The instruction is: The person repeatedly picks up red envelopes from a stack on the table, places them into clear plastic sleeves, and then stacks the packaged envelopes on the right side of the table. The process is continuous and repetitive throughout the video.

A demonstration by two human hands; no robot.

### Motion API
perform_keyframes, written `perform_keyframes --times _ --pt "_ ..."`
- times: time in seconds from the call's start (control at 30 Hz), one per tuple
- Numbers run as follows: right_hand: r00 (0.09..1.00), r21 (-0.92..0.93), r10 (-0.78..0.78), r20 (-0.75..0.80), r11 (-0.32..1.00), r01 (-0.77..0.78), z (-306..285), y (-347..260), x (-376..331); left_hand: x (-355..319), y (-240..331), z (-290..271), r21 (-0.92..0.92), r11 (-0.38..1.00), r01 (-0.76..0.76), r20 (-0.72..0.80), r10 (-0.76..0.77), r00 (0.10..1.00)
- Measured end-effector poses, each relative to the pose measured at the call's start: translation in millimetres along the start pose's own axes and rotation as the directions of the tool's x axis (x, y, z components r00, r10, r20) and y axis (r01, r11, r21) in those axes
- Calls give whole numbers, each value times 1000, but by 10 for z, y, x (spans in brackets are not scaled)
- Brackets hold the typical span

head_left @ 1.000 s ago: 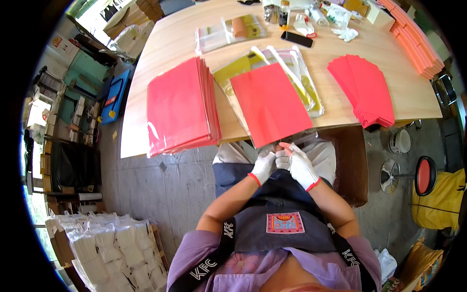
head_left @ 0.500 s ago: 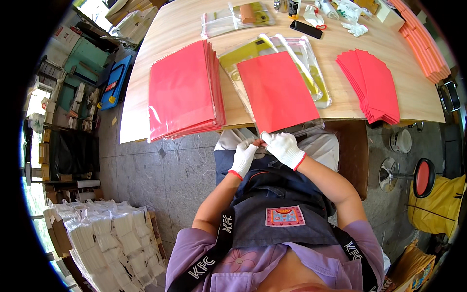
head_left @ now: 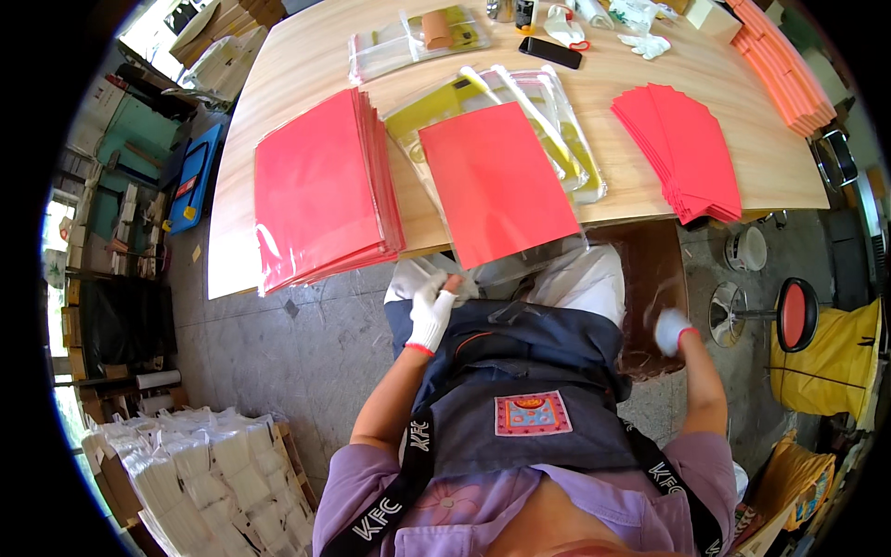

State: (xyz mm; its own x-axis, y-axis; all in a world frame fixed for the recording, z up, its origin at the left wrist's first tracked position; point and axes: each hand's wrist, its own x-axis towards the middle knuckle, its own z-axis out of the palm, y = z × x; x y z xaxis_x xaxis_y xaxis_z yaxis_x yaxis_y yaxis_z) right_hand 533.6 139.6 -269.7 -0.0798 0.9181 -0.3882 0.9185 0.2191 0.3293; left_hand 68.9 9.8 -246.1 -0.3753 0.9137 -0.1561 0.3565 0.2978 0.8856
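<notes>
A smooth red sheet (head_left: pixel 499 186) lies on clear plastic bags (head_left: pixel 436 113) with olive-green panels; clear film (head_left: pixel 529 266) shows past its lower edge. Left of the sheet sits a thick, plastic-covered red stack (head_left: pixel 311 186); right of it, red pieces (head_left: pixel 682 153) fan out. Below the sheet's lower-left corner, the white-gloved left hand (head_left: pixel 430 314) curls its fingers close; whether they hold anything cannot be told. Well to the sheet's lower right, the gloved right hand (head_left: pixel 670 331) is blurred, its fingers unreadable. Around the sheet spreads a wood-grain table (head_left: pixel 770 176); below, grey floor (head_left: pixel 251 348).

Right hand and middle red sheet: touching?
Apart: head view shows a wide gap between the right hand, off the table, and the middle red sheet.
</notes>
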Motion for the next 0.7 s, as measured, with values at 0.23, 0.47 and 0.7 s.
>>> perform_keyframes --times 0.23,0.47,0.7 --pt "985 390 -142 -102 905 171 -696 -536 -35 202 123 122 541 606 -583 -7 697 717" --pt "780 417 -394 -486 679 603 -1496 -1270 93 176 264 69 497 642 -584 -98 710 697" --pt "909 866 -394 -139 396 304 -1165 -1287 200 1 157 194 -420 898 -131 -319 -11 948"
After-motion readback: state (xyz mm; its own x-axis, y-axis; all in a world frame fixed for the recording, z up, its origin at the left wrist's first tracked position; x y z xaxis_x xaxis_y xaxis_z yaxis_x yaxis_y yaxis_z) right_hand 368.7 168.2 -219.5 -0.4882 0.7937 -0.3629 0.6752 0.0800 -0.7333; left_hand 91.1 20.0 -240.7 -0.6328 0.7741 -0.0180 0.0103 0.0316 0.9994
